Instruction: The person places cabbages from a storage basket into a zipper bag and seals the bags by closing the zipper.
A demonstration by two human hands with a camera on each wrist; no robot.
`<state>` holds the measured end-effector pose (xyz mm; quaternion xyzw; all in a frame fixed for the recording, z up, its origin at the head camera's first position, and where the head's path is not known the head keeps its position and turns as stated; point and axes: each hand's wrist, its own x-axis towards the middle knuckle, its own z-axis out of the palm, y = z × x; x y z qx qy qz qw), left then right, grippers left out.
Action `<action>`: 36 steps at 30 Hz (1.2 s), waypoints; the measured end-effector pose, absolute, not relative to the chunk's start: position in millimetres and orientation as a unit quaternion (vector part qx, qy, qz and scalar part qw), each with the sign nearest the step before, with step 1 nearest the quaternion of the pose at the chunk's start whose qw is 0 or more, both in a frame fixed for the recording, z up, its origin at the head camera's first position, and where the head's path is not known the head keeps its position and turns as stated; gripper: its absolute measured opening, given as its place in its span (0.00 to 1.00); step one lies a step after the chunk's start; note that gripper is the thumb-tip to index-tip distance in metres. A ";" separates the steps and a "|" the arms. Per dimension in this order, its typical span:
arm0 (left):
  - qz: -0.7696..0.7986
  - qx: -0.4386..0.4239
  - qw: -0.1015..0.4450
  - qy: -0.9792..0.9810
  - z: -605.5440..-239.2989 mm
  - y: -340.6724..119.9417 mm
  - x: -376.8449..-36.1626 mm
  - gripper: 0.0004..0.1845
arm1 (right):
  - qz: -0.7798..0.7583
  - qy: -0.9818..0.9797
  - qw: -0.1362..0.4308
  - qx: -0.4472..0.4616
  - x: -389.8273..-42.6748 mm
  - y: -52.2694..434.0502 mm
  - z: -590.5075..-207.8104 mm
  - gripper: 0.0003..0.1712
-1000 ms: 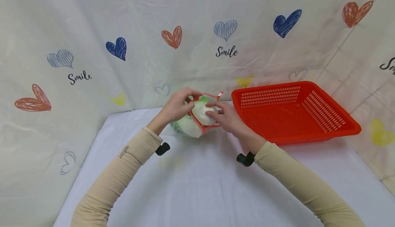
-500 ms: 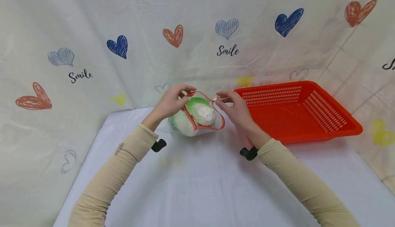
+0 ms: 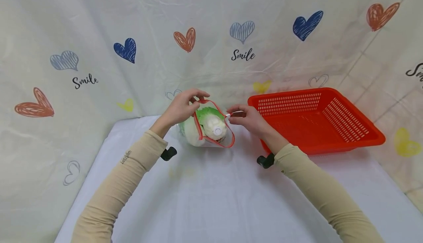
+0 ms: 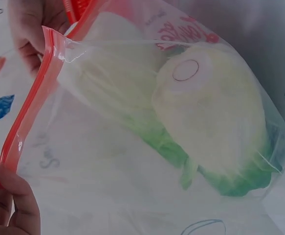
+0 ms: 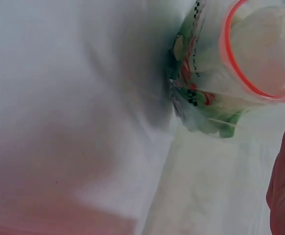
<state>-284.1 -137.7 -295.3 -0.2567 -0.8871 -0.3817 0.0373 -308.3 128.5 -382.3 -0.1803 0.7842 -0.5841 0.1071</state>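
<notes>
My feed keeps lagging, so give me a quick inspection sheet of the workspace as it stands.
Surface: white cloth-covered table.
Job's things: clear zip bag with a red zip strip, mouth open, a napa cabbage inside; the bag rests on the table.
Clutter: empty red plastic basket to the right of the bag.
Hands: left hand pinches the left end of the zip strip; right hand pinches the white slider at the right end.
Cables: nothing seen.
Surroundings: backdrop sheet printed with hearts and "Smile".
</notes>
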 end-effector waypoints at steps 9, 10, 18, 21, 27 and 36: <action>-0.401 -0.270 0.016 -0.875 -288.4 -146.6 -285.7 0.25 | -0.535 0.809 0.055 -0.238 -311.1 125.5 -376.5 0.11; -0.408 -0.268 0.016 -0.873 -287.3 -148.0 -286.9 0.25 | -0.532 0.806 0.046 -0.255 -311.5 126.6 -374.1 0.10; -0.462 -0.229 0.048 -0.856 -276.4 -159.5 -293.9 0.24 | -0.557 0.768 0.013 -0.317 -311.9 133.6 -339.8 0.08; -0.474 -0.216 0.057 -0.852 -276.2 -162.5 -294.4 0.21 | -0.560 0.774 0.021 -0.295 -310.6 134.5 -325.4 0.11; -0.512 -0.186 0.063 -0.836 -284.1 -176.1 -288.9 0.20 | -0.589 0.776 0.022 -0.224 -315.1 143.1 -315.5 0.16; -0.512 -0.201 0.026 -0.835 -316.0 -206.5 -256.8 0.23 | -0.596 0.778 0.031 -0.196 -321.5 152.6 -321.4 0.18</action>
